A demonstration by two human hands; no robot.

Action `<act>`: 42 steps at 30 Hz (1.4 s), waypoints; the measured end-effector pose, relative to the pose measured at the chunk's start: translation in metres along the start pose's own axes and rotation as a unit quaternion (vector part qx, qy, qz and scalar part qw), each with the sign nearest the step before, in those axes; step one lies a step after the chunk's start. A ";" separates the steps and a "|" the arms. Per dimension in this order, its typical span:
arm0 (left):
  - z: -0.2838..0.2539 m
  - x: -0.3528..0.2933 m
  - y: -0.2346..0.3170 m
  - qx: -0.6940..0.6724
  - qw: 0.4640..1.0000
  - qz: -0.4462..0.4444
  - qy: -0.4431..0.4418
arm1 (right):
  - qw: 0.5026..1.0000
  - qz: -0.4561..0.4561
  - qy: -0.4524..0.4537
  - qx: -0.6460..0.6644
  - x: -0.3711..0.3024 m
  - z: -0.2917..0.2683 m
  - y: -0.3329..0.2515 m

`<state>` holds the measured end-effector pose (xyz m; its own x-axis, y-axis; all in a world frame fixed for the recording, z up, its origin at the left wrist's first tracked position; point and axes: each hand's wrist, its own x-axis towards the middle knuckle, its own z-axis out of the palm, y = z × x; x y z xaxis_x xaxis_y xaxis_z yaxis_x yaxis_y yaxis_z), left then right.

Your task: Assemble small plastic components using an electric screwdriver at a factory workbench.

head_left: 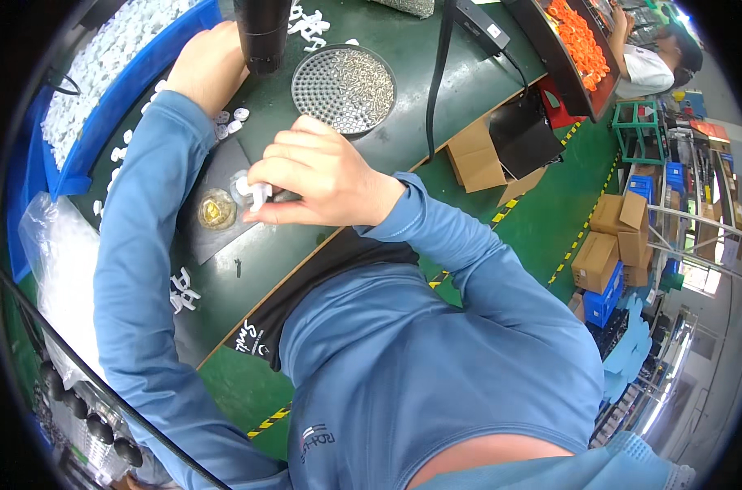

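My right hand (322, 175) is closed, thumb and fingertips pinching a small white plastic part (260, 194) above a dark grey mat (211, 245). Close to its fingertips, on the mat, sits a round, translucent fixture with a yellow centre (216, 210). My left hand (211, 69) reaches to the far left of the bench, its fingers hidden behind a black cylindrical tool (261, 37). Several small white caps (235, 121) lie near that wrist. Just beyond my right hand is a round tray (309, 96), partly covered with small metal pins or screws (363, 82).
A blue bin of white parts (113, 102) stands at the left, a dark tray of orange parts (579, 49) at the far right. White clips (183, 290) lie near the bench edge. A black cable (440, 82) hangs over the bench. A cardboard box (475, 155) stands beside it.
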<state>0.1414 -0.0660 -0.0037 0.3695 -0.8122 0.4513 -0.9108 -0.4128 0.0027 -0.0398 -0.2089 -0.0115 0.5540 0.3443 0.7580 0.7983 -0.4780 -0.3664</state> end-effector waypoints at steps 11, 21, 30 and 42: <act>-0.047 -0.030 -0.015 0.033 0.946 -0.322 -0.005 | 1.000 0.008 0.008 0.008 -0.001 0.002 0.000; -0.004 -0.009 -0.041 0.124 0.969 -0.203 -0.064 | 1.000 0.012 0.002 0.021 -0.001 0.000 0.000; -0.046 -0.011 -0.009 -0.231 0.931 -0.275 0.066 | 0.998 0.009 0.042 0.055 0.003 -0.010 0.003; -0.097 -0.083 0.100 -0.775 0.494 -0.391 0.055 | 0.982 -0.058 0.143 0.104 0.046 -0.003 0.025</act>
<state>0.0020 -0.0002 0.0460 0.7854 -0.5915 -0.1825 0.4236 0.2985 0.8552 0.0046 -0.2073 0.0157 0.3905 0.1313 0.9112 0.9000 -0.2627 -0.3478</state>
